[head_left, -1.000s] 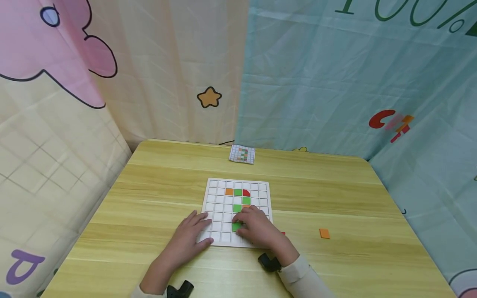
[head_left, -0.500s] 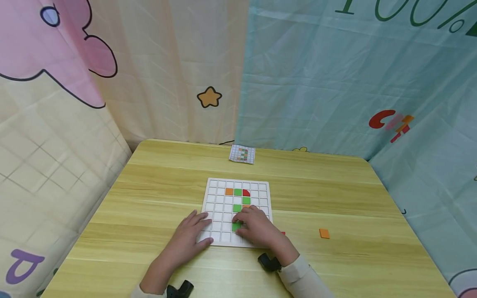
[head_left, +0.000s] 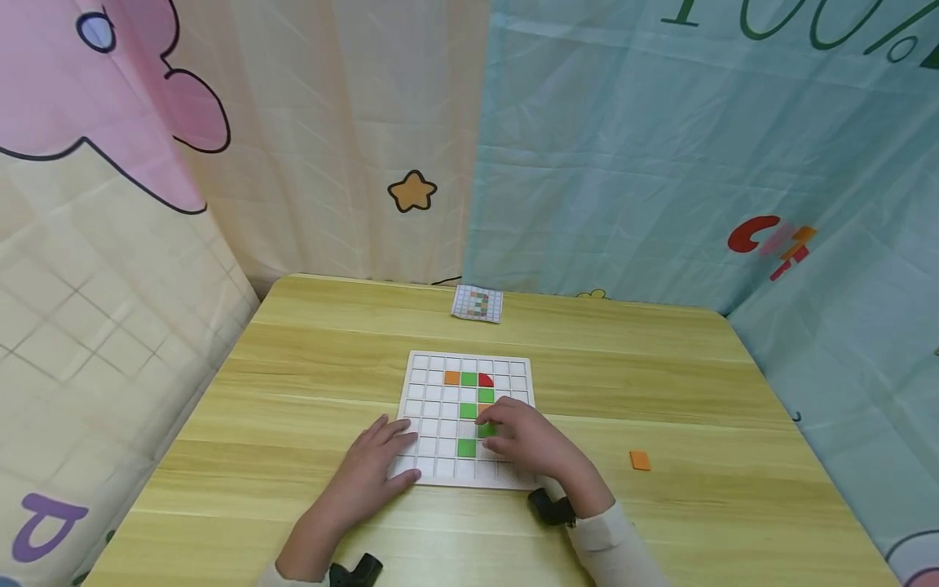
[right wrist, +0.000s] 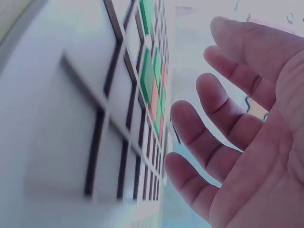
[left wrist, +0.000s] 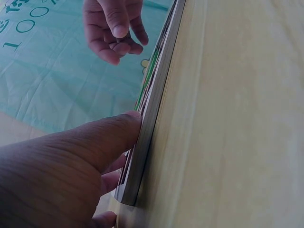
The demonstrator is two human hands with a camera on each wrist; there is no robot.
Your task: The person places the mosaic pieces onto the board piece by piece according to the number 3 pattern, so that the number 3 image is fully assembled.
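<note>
A white grid board [head_left: 429, 466] lies on the table, seen edge-on in the left wrist view. My left hand [head_left: 372, 463] rests on its left side, fingers spread and straight, with the thumb [left wrist: 126, 128] against the near edge. Over the lower right of the board hovers my right hand [head_left: 531, 439]; its fingers are loosely bent and hold nothing in the right wrist view. Green square tiles [head_left: 466, 447] sit in several cells, along with an orange tile [head_left: 451, 378] and a red rounded tile [head_left: 485, 380]. Another orange tile [head_left: 484, 407] is partly covered by the right fingers.
On the table to the right lies a loose orange tile [head_left: 640, 461]. A small card [head_left: 478, 304] with a printed coloured grid is at the back edge. Patterned curtains [head_left: 352, 147] hang behind the table [head_left: 330, 326].
My right hand has lifted and shifted right, uncovering a green tile in the grid. A bit of red at the board's right side is now hidden by the right arm. The left hand stays put.
</note>
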